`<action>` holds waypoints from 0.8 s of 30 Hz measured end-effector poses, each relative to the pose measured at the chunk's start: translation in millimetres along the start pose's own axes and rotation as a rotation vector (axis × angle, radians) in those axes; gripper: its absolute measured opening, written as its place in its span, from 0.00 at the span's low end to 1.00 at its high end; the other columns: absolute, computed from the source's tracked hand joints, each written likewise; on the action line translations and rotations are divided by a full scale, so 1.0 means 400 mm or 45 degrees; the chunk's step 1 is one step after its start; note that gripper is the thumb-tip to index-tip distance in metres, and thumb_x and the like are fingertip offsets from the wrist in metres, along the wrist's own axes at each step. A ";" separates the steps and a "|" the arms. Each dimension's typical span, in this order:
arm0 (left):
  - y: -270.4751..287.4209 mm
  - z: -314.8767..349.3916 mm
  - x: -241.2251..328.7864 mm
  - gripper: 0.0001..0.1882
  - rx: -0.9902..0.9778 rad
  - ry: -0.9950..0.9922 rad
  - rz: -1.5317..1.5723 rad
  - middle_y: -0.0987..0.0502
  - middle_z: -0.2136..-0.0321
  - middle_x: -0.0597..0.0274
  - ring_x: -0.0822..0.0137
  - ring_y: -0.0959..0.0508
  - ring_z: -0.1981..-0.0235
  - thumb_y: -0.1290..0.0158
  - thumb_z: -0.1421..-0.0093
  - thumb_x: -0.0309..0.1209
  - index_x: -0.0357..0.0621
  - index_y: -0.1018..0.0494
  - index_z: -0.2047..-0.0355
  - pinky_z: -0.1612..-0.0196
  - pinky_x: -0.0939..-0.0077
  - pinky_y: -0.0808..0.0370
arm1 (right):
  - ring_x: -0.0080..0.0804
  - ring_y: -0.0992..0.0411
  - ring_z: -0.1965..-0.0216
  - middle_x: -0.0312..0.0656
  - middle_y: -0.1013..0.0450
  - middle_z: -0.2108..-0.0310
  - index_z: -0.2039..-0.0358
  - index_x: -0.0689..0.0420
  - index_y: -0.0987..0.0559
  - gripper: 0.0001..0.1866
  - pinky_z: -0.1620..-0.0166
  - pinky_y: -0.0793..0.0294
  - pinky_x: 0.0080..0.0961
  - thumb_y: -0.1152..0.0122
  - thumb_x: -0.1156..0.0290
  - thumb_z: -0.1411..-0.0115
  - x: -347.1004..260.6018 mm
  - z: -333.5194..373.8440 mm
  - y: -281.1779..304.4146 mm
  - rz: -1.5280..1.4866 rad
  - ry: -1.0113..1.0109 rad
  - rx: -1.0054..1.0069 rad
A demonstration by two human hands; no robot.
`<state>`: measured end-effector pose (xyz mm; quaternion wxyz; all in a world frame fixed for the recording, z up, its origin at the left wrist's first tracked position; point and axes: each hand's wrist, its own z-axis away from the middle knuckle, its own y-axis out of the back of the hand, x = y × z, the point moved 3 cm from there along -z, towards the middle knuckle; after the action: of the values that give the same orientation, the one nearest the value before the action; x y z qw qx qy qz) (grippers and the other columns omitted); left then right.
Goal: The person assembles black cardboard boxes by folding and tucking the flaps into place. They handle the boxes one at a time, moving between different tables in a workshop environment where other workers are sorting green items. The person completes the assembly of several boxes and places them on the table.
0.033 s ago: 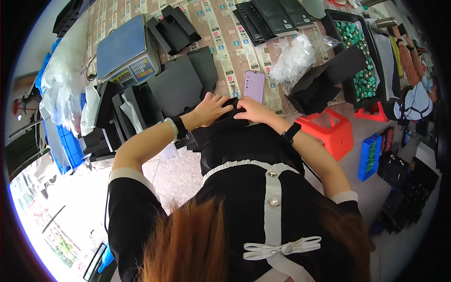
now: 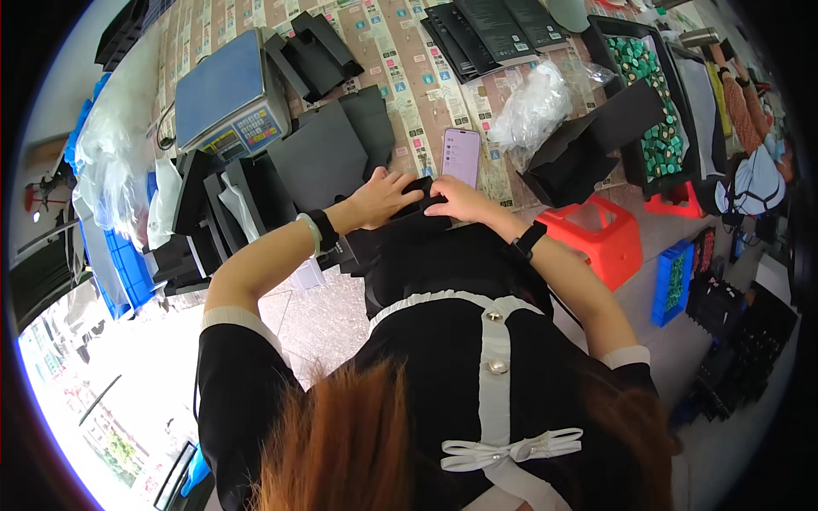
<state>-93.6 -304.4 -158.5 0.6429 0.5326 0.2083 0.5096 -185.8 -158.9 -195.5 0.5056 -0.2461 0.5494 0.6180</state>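
At the table's near edge, both of my hands are on a black cardboard box (image 2: 413, 210) in front of my lap. My left hand (image 2: 382, 201) is curled over its left part, fingers bent onto the top edge. From the other side my right hand (image 2: 458, 199) grips it, with the thumb toward the middle. The box's lower part blends into my black clothing, so its full shape is hard to make out. Just beyond my right hand a phone (image 2: 461, 155) with a lit screen lies on the table. Flat black card pieces (image 2: 319, 153) lie beyond my left hand.
A weighing scale (image 2: 223, 89) stands at the far left, near black boxes and clear plastic bags (image 2: 115, 162). To the right are a crumpled plastic bag (image 2: 537, 106), an open black box (image 2: 567, 162) and a crate of small green pieces (image 2: 652, 102). A red stool (image 2: 596, 238) stands below.
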 end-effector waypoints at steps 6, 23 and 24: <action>0.002 -0.003 -0.023 0.35 0.053 -0.075 0.369 0.46 0.46 0.48 0.49 0.40 0.46 0.46 0.53 0.33 0.54 0.47 0.45 0.43 0.47 0.49 | 0.42 0.35 0.65 0.47 0.33 0.69 0.69 0.62 0.29 0.22 0.61 0.36 0.31 0.35 0.59 0.57 -0.003 0.005 0.030 -0.112 -0.017 -0.087; -0.005 0.090 -0.059 0.35 -0.261 0.483 1.169 0.33 0.52 0.47 0.53 0.33 0.50 0.48 0.48 0.45 0.44 0.45 0.43 0.48 0.69 0.38 | 0.41 0.36 0.54 0.54 0.39 0.51 0.42 0.59 0.50 0.50 0.53 0.35 0.31 0.30 0.68 0.62 0.055 -0.003 -0.014 -0.495 -0.407 -0.044; -0.009 0.093 -0.053 0.36 -0.237 0.527 1.153 0.33 0.51 0.48 0.52 0.33 0.50 0.47 0.49 0.44 0.45 0.46 0.43 0.48 0.69 0.37 | 0.42 0.36 0.53 0.54 0.39 0.51 0.41 0.59 0.51 0.51 0.52 0.36 0.31 0.30 0.67 0.62 0.060 -0.009 -0.022 -0.538 -0.459 -0.080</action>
<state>-70.3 -340.1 -154.9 0.3474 0.3978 0.0332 0.8485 -187.7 -154.5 -221.0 0.7051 -0.2568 0.3677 0.5493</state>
